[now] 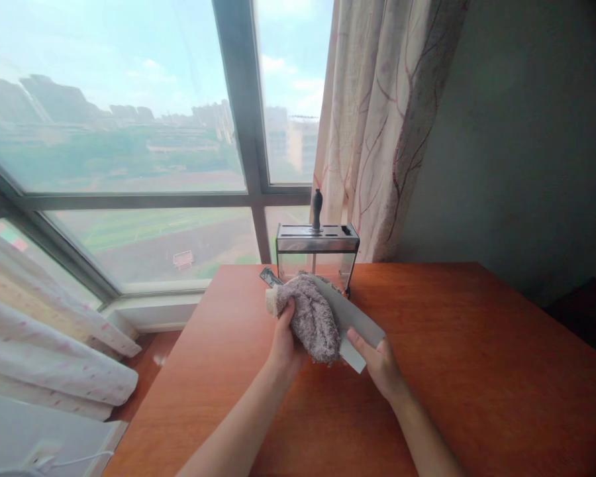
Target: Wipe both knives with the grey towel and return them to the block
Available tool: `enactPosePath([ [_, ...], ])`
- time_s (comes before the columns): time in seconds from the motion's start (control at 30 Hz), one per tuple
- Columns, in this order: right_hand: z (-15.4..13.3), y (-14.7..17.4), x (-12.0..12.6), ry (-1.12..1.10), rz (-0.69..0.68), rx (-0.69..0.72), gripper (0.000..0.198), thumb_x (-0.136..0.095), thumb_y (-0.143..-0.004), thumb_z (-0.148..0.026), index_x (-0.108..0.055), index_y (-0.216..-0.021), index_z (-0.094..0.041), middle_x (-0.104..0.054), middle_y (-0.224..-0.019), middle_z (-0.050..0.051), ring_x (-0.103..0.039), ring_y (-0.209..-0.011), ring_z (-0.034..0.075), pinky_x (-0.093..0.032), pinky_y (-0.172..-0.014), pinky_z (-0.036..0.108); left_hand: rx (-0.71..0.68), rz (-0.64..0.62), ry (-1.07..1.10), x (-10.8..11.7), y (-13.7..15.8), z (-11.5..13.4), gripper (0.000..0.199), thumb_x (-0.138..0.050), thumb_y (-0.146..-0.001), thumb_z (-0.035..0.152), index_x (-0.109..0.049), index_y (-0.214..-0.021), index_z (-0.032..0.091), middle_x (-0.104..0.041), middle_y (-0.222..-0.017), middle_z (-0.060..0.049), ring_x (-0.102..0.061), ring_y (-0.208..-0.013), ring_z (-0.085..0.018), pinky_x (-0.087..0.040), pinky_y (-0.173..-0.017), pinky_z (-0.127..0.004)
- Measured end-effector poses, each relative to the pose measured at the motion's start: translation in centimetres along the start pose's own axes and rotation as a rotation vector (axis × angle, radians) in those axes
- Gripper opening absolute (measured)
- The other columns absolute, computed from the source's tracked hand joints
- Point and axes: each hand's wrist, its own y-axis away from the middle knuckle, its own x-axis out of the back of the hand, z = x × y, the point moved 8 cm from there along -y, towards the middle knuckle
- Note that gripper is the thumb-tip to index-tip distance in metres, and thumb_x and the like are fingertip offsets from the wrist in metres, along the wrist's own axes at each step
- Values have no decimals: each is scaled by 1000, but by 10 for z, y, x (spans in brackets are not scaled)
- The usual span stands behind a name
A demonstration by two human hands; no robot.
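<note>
My left hand (287,338) is closed on a bunched, fuzzy grey-purple cloth (314,321), thumb on top. A flat, straight-edged grey piece (355,315) lies against the cloth's right side. The fingers of my right hand (377,358) grip its lower right end, thumb on its face. A paler flat corner shows below the cloth; whether it belongs to the same piece I cannot tell. Out of the cloth's upper left side pokes a dark, shiny end (269,277). Both hands are above the table, just in front of a metal-topped rack (318,244) with clear sides.
A black handle (317,209) stands upright in the rack's slotted top. The reddish-brown wooden table (457,371) spreads out under my arms. Beyond it are a large window (129,146) and a patterned curtain (377,119). Another curtain (44,344) hangs at the left.
</note>
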Motion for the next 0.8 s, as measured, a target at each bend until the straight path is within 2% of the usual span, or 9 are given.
enactPosePath([
  [0.17,-5,4,15,-100,171,55,37,-73,-70,-51,-69,-81,-16,-66,-62,3,-58,-50,17,-49,-45,27,76,-55,26,4,1,-16,39,-62,-82,47,-67,-104,15,-74,-101,-10,-64,-109,-30,-45,-101,-43],
  [0.27,1,4,20,-151,200,38,38,-74,-69,-51,-69,-84,-16,-67,-60,4,-59,-47,18,-48,-42,28,93,-136,65,0,3,-18,43,-59,-83,53,-68,-105,17,-73,-105,-10,-60,-115,-31,-41,-104,-45],
  [0.33,3,3,23,-182,196,35,37,-73,-70,-51,-69,-83,-16,-67,-59,4,-59,-44,18,-48,-40,28,82,-185,96,-4,2,-10,46,-55,-83,57,-68,-106,18,-72,-107,-9,-58,-118,-31,-39,-106,-45],
  [0.43,0,2,21,-228,150,38,36,-72,-72,-51,-68,-81,-16,-67,-57,3,-58,-41,17,-48,-40,28,12,-220,150,-8,-1,16,51,-49,-85,62,-68,-107,21,-73,-106,-8,-57,-118,-29,-38,-107,-44],
  [0.57,-7,6,0,-188,15,-6,40,-71,-72,-53,-69,-88,-16,-69,-60,3,-62,-49,19,-50,-47,29,-188,-208,211,-5,-6,71,54,-43,-88,61,-63,-120,22,-73,-107,-6,-62,-112,-26,-40,-106,-42],
  [0.67,-10,11,-16,-131,-63,-31,45,-68,-73,-59,-69,-85,-16,-67,-58,4,-62,-51,19,-46,-44,28,-345,-153,216,1,-5,106,52,-42,-90,58,-60,-123,23,-73,-106,-6,-64,-106,-22,-44,-102,-38],
  [0.73,-10,12,-22,-105,-96,-44,47,-64,-74,-62,-69,-81,-16,-63,-51,3,-58,-46,18,-42,-42,27,-425,-146,203,2,-2,121,48,-46,-89,56,-60,-123,26,-73,-106,-4,-63,-109,-21,-46,-100,-37],
  [0.8,-7,12,-19,-80,-78,-53,45,-64,-76,-61,-69,-80,-16,-60,-48,1,-54,-42,16,-40,-40,27,-447,-152,180,1,0,124,45,-51,-87,56,-61,-120,28,-73,-105,-2,-62,-111,-21,-47,-99,-35],
])
